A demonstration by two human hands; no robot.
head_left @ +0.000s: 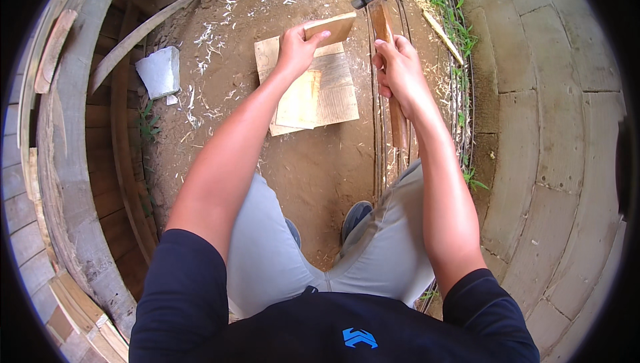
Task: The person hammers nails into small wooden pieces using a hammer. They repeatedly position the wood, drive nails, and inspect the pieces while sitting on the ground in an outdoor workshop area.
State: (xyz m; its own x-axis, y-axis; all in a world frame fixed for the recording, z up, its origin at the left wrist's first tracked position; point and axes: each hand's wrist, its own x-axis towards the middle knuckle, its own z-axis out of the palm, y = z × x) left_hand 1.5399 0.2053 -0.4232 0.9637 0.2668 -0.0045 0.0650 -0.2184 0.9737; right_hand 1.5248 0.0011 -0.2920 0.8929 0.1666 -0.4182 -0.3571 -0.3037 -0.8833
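Observation:
My left hand grips the left end of a short wooden board, thumb along its near face. The board is held on edge above a wider flat board lying on the ground. A thinner pale piece of wood rests on top of that flat board. In my right hand is a claw hammer, its wooden handle upright and its dark metal head at the top. The hammer head is to the right of the held board and apart from it.
Wood shavings litter the bare dirt ground. A grey stone block lies at the left, beside a timber frame. Long thin rods run along the right, next to green weeds and a block wall.

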